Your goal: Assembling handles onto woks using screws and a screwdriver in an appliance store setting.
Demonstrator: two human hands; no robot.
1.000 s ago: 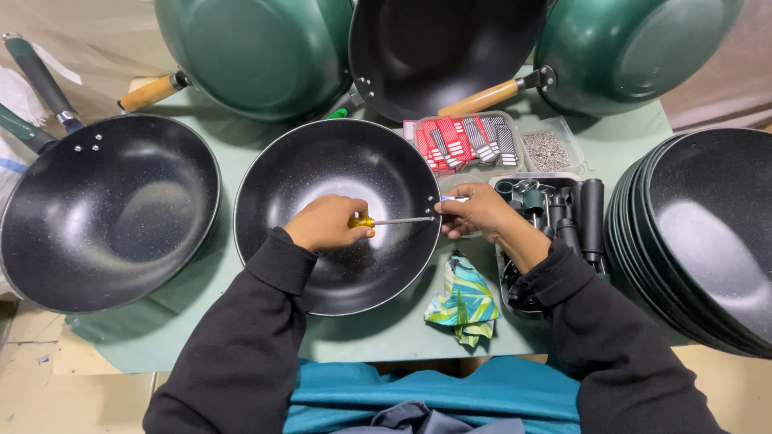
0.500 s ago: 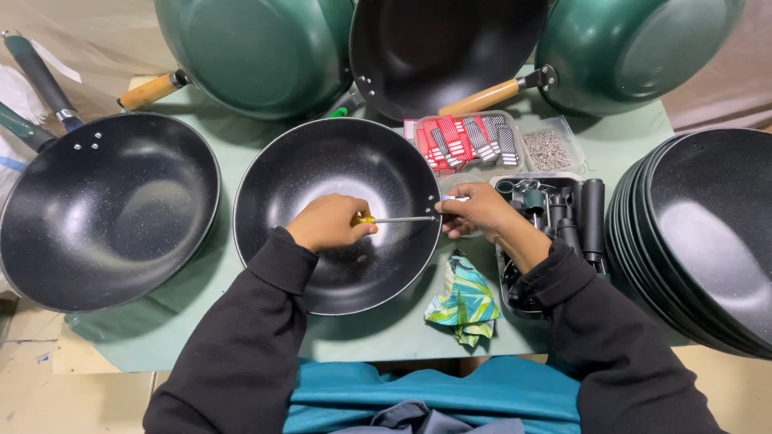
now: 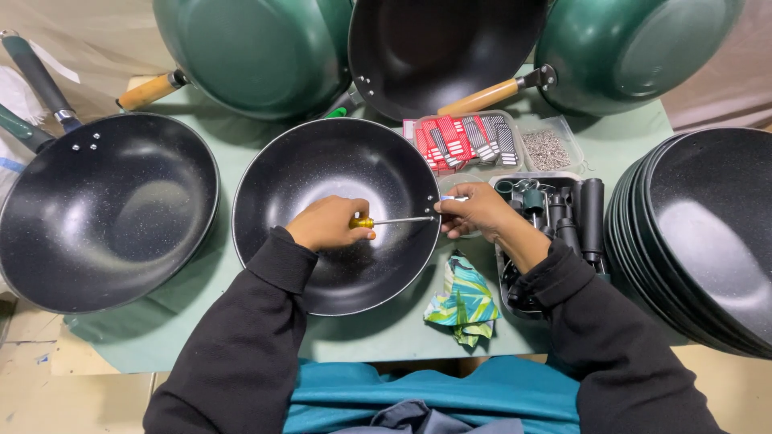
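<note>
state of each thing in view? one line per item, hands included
left hand: closed around the screwdriver handle, inside the pan.
right hand: pinching at the pan rim by the screwdriver tip.
screwdriver: horizontal, tip at the rim.
centre pan: upright on the table, no handle visible.
left pan: upright, handle fitted.
stacked pans: nested, at right.
parts tray: holds dark handles.
cloth: crumpled.

Bright even overhead light, soft glare spots inside the black woks (image 3: 338,209), sharp focus, wide-angle bending at edges
</note>
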